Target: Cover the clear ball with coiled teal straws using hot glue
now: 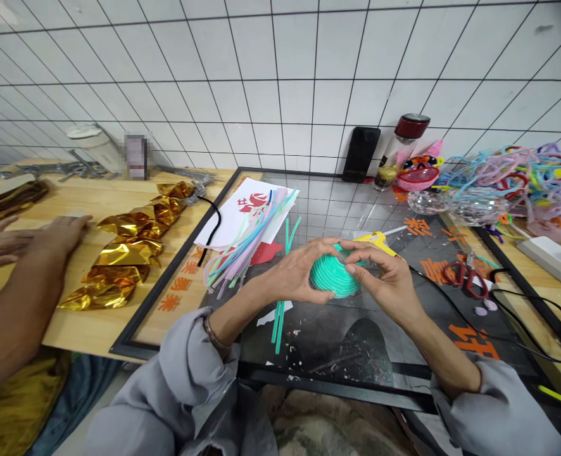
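White-tiled wall [294, 95]: twelve o'clock.
Coiled turquoise dome [334, 277]: centre, between the hands.
Left hand [292, 272]: fingers clamped round dome's nine o'clock.
Right hand [385, 275]: fingertips pinching dome's one o'clock.
Coils [335, 288]: hard squeezing could dent them.

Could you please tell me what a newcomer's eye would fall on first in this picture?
Probably the bright green piece, ribbed and rounded, held between the left hand and right hand near the centre. Next might come the shiny gold foil on the table at the left, then the tangle of coloured strands at the far right.
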{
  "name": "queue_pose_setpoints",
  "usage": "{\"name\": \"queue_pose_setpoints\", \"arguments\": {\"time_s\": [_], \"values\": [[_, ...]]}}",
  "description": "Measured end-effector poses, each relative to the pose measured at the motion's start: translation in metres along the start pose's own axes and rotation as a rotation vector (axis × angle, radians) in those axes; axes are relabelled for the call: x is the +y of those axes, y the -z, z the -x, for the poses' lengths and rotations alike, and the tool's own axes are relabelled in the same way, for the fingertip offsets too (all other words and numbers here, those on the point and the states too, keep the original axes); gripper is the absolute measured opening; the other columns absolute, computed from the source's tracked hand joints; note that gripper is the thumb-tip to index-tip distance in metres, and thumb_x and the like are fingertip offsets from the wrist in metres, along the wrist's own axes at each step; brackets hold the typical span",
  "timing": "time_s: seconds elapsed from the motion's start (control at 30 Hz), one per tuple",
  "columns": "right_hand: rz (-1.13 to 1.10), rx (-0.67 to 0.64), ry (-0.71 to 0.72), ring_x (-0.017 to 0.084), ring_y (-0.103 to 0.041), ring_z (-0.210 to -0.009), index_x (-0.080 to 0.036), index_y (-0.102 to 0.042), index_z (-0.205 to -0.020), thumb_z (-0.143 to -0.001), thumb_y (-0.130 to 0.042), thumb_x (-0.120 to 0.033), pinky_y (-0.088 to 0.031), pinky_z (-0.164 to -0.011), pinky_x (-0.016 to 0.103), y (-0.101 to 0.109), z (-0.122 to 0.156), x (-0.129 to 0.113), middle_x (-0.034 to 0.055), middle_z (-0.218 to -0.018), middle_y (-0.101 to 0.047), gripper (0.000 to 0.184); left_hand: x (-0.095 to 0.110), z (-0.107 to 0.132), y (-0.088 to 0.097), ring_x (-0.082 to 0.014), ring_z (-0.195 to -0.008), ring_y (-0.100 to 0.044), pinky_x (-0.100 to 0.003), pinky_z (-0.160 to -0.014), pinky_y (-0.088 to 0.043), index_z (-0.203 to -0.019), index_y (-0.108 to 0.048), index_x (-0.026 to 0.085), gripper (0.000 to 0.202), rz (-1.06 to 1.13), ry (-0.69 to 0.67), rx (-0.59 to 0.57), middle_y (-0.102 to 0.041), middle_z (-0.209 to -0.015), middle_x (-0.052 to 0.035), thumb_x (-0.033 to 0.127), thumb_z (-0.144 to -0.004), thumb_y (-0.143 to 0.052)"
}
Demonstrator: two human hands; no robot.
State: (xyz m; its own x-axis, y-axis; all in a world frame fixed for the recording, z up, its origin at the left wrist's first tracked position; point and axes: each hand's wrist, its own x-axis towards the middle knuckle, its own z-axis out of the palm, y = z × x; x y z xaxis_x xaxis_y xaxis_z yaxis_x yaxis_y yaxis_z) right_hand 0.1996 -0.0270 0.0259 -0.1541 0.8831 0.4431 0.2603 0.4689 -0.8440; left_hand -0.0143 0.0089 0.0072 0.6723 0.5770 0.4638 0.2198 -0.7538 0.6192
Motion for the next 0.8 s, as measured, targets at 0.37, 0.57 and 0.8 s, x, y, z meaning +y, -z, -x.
{"name": "queue_pose_setpoints", "arguments": {"time_s": [0.37,0.57,0.8], "values": [[0.234,-0.095,0.227,0.026,-0.067,-0.116,-0.028,-0.075,-0.097,-0.094,-0.062,-0.022,-0.048,-0.098,0.048,0.0052,0.0026,0.0039,0.0068,-0.121,-0.074,0.014,-0.0023,0.0011,-0.0012,-0.0346,-0.140,-0.052,-0.055,-0.115,-0.045,-0.126,-0.045,0.024,0.068,-0.011,-0.012,0.002,-0.051,-0.149,-0.0180,0.032,-0.069,-0.081],[0.265,-0.129,0.266,0.026,-0.066,-0.119,-0.027,-0.073,-0.100,-0.096,-0.060,-0.021,-0.047,-0.099,0.049,0.0082,0.0028,0.0063,0.0074,-0.123,-0.074,0.015,-0.0047,0.0015,-0.0021,-0.0344,-0.140,-0.052,-0.055,-0.115,-0.046,-0.128,-0.043,0.025,0.069,-0.007,-0.033,0.002,-0.051,-0.149,-0.0175,0.033,-0.070,-0.080],[0.194,-0.127,0.170,0.026,-0.068,-0.116,-0.028,-0.075,-0.098,-0.096,-0.060,-0.029,-0.051,-0.100,0.046,0.0083,-0.0002,0.0023,0.0059,-0.120,-0.075,0.015,-0.0019,0.0012,-0.0005,-0.0356,-0.140,-0.051,-0.055,-0.115,-0.045,-0.128,-0.045,0.025,0.068,-0.005,0.007,-0.009,-0.049,-0.151,-0.0167,0.034,-0.070,-0.080]]}}
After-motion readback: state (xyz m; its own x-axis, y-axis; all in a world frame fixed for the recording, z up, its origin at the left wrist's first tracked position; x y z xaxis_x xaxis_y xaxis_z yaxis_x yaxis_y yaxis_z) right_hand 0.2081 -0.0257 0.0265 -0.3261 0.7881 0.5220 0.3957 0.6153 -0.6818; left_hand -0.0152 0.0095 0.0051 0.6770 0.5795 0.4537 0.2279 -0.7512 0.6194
